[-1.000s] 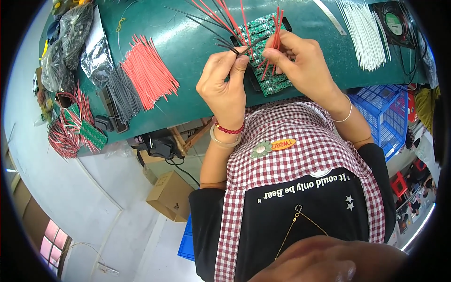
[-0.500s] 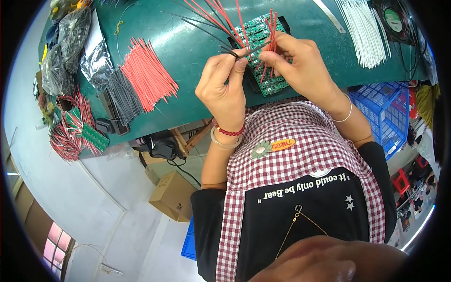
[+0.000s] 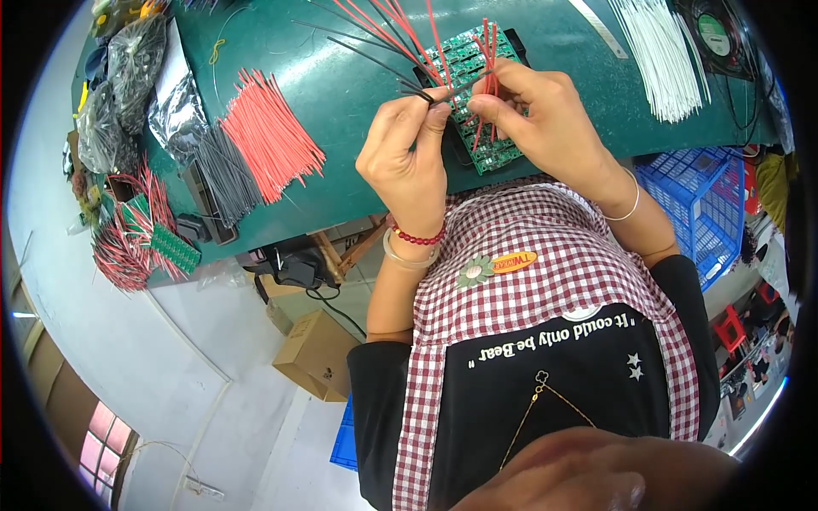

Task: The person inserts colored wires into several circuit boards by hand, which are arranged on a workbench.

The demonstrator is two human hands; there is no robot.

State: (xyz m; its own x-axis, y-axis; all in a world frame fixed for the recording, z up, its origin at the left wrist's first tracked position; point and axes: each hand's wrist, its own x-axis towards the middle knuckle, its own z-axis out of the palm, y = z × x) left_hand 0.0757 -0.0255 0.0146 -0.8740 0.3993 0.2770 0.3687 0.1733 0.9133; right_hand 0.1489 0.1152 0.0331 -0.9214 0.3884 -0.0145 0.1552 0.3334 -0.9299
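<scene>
Wires with thin black sheaths [image 3: 424,95] were pinched in the left hand [image 3: 406,155], by the left edge of a green rectangular circuit panel [image 3: 492,156]; the right hand [image 3: 550,112] curled over the panel, its grip impossible to tell. Below the glossy green tabletop [image 3: 341,128] sat a brown cardboard box [image 3: 317,356], while long red wires [image 3: 438,41] ran out of view above.

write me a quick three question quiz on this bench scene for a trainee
1. True or false: the left hand pinches a black wire.
2. What colour is the wire bundle beside the black fan? a) red b) white c) yellow
3. Fill in: the red wire pile lies to the ____ of the green circuit boards.

Key: 1 true; 2 b; 3 left.
</scene>
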